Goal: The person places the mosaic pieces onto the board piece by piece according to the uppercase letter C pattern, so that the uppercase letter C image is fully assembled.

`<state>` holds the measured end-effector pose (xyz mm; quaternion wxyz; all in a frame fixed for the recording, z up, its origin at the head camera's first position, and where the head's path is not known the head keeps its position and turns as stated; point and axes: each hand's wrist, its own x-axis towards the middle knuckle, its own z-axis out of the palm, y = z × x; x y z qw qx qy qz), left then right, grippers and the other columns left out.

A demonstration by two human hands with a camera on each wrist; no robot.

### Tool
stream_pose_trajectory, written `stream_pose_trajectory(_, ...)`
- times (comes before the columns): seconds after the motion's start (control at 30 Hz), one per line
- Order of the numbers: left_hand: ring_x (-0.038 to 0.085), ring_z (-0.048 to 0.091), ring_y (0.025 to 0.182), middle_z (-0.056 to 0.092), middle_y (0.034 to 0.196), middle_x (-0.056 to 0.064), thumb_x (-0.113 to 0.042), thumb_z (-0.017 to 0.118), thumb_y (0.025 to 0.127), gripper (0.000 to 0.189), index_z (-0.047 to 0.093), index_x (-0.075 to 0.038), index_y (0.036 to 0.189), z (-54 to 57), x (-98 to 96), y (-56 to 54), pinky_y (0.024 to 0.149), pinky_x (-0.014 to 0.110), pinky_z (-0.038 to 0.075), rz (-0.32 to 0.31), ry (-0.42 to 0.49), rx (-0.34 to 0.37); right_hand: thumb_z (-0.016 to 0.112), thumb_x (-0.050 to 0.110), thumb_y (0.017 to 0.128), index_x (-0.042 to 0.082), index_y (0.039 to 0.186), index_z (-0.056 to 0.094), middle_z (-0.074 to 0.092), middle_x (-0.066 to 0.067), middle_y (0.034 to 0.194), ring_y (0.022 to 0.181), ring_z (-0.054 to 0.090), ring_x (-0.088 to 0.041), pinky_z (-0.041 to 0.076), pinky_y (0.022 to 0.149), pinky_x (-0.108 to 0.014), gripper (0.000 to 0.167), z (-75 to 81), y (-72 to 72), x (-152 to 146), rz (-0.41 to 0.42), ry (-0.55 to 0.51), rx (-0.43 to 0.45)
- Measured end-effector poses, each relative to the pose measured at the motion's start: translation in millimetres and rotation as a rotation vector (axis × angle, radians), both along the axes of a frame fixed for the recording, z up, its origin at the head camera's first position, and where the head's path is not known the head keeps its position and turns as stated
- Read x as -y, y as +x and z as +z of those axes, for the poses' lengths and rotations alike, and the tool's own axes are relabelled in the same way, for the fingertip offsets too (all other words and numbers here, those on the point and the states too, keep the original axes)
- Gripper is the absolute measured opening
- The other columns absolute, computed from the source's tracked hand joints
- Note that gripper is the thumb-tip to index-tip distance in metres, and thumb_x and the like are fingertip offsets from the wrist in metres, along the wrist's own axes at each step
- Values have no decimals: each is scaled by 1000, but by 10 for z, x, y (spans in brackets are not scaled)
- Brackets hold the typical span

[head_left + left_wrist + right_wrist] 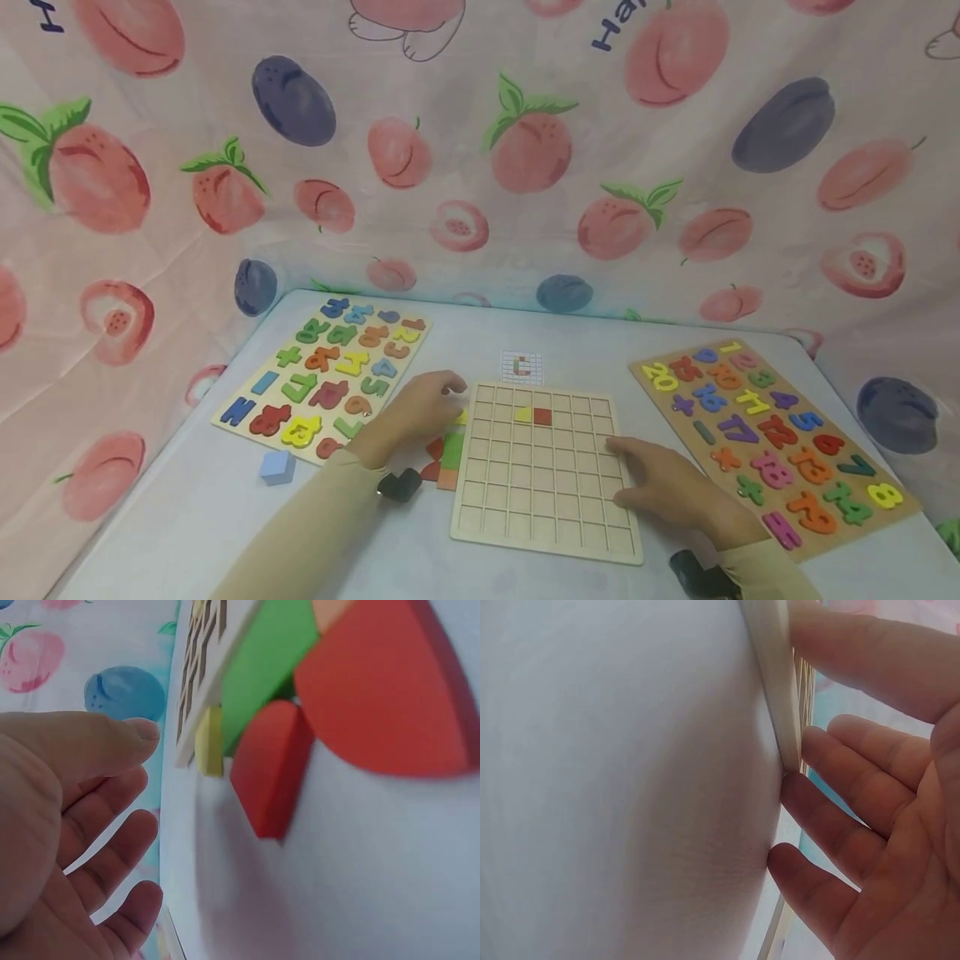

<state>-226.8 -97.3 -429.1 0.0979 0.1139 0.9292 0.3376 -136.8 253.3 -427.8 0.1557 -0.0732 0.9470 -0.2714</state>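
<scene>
A wooden grid board point(551, 492) lies flat in the middle of the table. A yellow triangle point(522, 414) and a red square point(542, 417) sit side by side in its upper cells. My left hand point(420, 408) hovers by the board's upper left edge, fingers loosely bent, and nothing shows in its grasp in the left wrist view. Beside that edge lie a green piece point(274, 656), a red rounded piece point(382, 690), another red piece point(274, 769) and a yellow piece point(210, 742). My right hand point(667, 483) touches the board's right edge with relaxed fingers, thumb resting on its rim.
A small card point(521, 367) with a coloured pattern lies beyond the board. Number puzzle boards flank it, one at left point(296, 387) and one at right point(697, 387). A blue block point(277, 467) stands near the left one. Fruit-print cloth point(465, 150) hangs behind the table.
</scene>
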Motion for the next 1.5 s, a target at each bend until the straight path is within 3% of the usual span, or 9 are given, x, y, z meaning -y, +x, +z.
stream_pose_trajectory(0.43, 21, 55, 104, 64, 119, 1, -15, 70, 88, 36, 65, -14, 123, -113, 78, 20, 97, 43, 47, -12, -26, 49, 86, 24, 76, 5, 142, 53, 48, -18, 148, 139, 36, -45, 28, 111, -61, 76, -12, 7, 1, -5, -9, 1)
stream_pose_trajectory(1.0, 22, 57, 108, 66, 117, 0, -9, 64, 89, 31, 67, -13, 121, -138, 106, 12, 100, 45, 46, -11, -6, 89, 85, 23, 76, 5, 142, 53, 48, -19, 148, 138, 37, -45, 28, 111, -61, 76, 8, 25, 14, 1, -22, -11)
stream_pose_trajectory(1.13, 22, 58, 111, 66, 116, 0, -11, 67, 89, 30, 67, -13, 118, -155, 101, 3, 100, 45, 47, -24, -5, 65, 85, 23, 76, 6, 143, 52, 48, -18, 148, 139, 37, -44, 28, 111, -61, 76, 6, 24, 15, -5, -17, -5)
stream_pose_trajectory(1.5, 22, 61, 102, 69, 107, 3, -14, 75, 86, 26, 69, -9, 111, -186, 23, -41, 95, 43, 49, -89, -41, -64, 85, 24, 76, 6, 143, 52, 48, -18, 148, 138, 37, -44, 29, 111, -61, 76, -4, 10, 8, -8, -1, -3)
